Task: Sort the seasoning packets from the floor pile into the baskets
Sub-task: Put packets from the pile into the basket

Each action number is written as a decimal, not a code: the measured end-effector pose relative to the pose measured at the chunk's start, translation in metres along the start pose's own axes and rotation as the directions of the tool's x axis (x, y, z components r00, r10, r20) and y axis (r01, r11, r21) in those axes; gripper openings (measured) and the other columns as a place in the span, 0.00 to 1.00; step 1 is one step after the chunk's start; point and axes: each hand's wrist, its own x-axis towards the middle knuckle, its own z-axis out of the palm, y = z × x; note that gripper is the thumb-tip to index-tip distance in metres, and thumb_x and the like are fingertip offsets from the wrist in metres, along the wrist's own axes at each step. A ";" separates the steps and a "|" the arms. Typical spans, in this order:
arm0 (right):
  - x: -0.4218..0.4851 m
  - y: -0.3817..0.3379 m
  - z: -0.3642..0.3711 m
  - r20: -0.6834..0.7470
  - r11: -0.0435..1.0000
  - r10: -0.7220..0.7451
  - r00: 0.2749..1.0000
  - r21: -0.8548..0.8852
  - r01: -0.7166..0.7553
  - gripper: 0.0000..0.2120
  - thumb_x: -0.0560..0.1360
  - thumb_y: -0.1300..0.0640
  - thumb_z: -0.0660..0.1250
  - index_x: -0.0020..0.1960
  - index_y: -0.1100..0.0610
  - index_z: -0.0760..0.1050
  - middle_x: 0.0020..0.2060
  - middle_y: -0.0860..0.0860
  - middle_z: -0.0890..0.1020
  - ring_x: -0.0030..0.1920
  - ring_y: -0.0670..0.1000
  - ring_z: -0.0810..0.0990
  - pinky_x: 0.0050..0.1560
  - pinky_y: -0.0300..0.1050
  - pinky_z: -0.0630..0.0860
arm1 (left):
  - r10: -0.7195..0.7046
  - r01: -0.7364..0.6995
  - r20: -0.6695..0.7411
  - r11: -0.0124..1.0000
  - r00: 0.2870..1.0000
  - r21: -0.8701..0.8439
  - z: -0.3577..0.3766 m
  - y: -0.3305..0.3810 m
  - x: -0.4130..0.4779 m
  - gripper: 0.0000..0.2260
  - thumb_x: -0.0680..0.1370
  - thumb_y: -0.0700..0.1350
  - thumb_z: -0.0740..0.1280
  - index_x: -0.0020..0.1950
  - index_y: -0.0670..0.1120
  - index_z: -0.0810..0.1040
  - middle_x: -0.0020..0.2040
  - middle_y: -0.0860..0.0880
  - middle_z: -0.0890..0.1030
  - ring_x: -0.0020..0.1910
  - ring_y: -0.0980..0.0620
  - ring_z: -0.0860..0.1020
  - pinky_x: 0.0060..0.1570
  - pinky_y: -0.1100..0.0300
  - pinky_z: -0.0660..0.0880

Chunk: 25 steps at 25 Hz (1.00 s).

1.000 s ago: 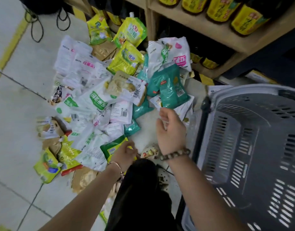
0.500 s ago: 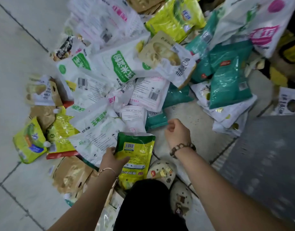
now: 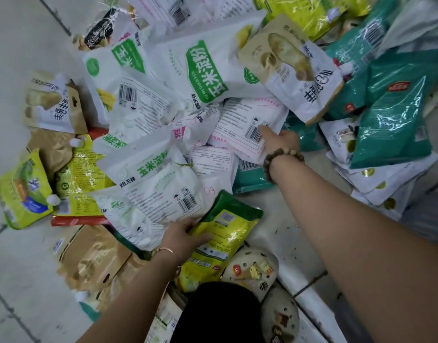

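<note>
L hand (image 3: 182, 236) fingers grasping yellow-green packet (image 3: 227, 231) at floor pile (image 3: 205, 70) edge. R hand (image 3: 281, 139) on white-pink packet (image 3: 240, 122), forefinger by barcode; grasp vs touch: can't tell.

Shiny plastic packets and matt brown bags (image 3: 89, 258) on a smooth floor (image 3: 17, 58).
The teal packets (image 3: 396, 125) are crinkled plastic film that catches bright glare. The yellow-green packet (image 3: 227, 233) is glossy plastic too, while the white packets (image 3: 205, 70) are smooth plastic with a softer sheen. The brown bags look like creased kraft paper. The floor is pale, smooth tile with dark grout lines. The bracelet (image 3: 282, 157) has dull round beads, perhaps wood; the bangle (image 3: 167, 250) is thin shiny metal; the clogs (image 3: 240, 257) are matt perforated plastic, beside black cloth (image 3: 220, 313).
</note>
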 end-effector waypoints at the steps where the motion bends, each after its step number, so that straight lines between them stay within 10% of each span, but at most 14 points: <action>1: 0.005 -0.008 0.003 0.042 0.997 0.076 0.996 0.032 -0.077 0.32 0.70 0.41 0.69 0.65 0.60 0.67 0.62 0.53 0.74 0.58 0.55 0.75 0.51 0.45 0.71 | 0.013 -0.013 0.031 1.000 0.999 -0.014 0.005 0.003 0.004 0.17 0.66 0.47 0.77 0.54 0.47 0.81 0.50 0.48 0.82 0.50 0.48 0.80 0.53 0.53 0.76; 4: 0.012 -0.027 0.008 0.258 0.983 0.175 0.950 -0.101 -0.153 0.27 0.76 0.38 0.59 0.52 0.64 0.70 0.47 0.51 0.75 0.50 0.48 0.74 0.49 0.36 0.70 | 0.030 -0.034 0.029 0.991 0.999 0.128 0.021 0.008 0.018 0.25 0.67 0.50 0.76 0.63 0.48 0.77 0.60 0.50 0.78 0.61 0.49 0.75 0.60 0.58 0.69; 7: 0.007 -0.030 0.009 0.081 0.978 0.063 0.995 -0.201 -0.046 0.24 0.76 0.43 0.63 0.34 0.61 0.65 0.29 0.50 0.69 0.25 0.45 0.67 0.22 0.30 0.67 | 0.011 -0.012 0.004 0.985 1.000 0.170 0.026 0.013 0.024 0.17 0.71 0.51 0.72 0.58 0.49 0.80 0.56 0.49 0.81 0.57 0.47 0.76 0.54 0.58 0.70; 9: 0.006 -0.023 0.005 0.020 0.984 0.016 1.000 -0.180 -0.012 0.18 0.75 0.47 0.66 0.45 0.64 0.73 0.34 0.50 0.71 0.29 0.48 0.69 0.32 0.35 0.71 | 0.088 -0.083 -0.014 0.975 0.996 0.204 0.025 0.014 0.013 0.06 0.73 0.50 0.70 0.41 0.49 0.79 0.41 0.49 0.80 0.45 0.46 0.77 0.39 0.59 0.68; 11: -0.003 -0.018 -0.009 0.030 0.989 0.051 0.998 -0.142 -0.046 0.18 0.73 0.49 0.68 0.55 0.63 0.75 0.42 0.50 0.76 0.39 0.51 0.74 0.42 0.40 0.73 | 0.168 -0.155 -0.041 0.962 0.985 0.226 0.024 0.015 -0.007 0.15 0.74 0.49 0.69 0.31 0.50 0.68 0.30 0.53 0.71 0.34 0.49 0.71 0.30 0.60 0.62; 18: -0.060 -0.020 -0.083 0.049 0.997 0.069 0.996 -0.035 -0.067 0.25 0.72 0.59 0.71 0.67 0.62 0.70 0.63 0.54 0.76 0.61 0.54 0.75 0.58 0.41 0.71 | 0.075 -0.071 -0.115 0.996 0.991 0.046 -0.024 0.045 -0.079 0.07 0.75 0.46 0.69 0.38 0.50 0.76 0.33 0.52 0.78 0.36 0.50 0.76 0.35 0.59 0.69; 25: -0.162 -0.045 -0.193 0.033 0.944 0.073 0.997 0.320 -0.080 0.22 0.71 0.64 0.70 0.63 0.60 0.70 0.60 0.56 0.77 0.55 0.56 0.77 0.58 0.53 0.75 | -0.042 0.034 -0.259 0.999 0.965 -0.033 -0.074 0.122 -0.183 0.10 0.73 0.46 0.72 0.43 0.38 0.79 0.34 0.42 0.80 0.35 0.47 0.75 0.36 0.55 0.69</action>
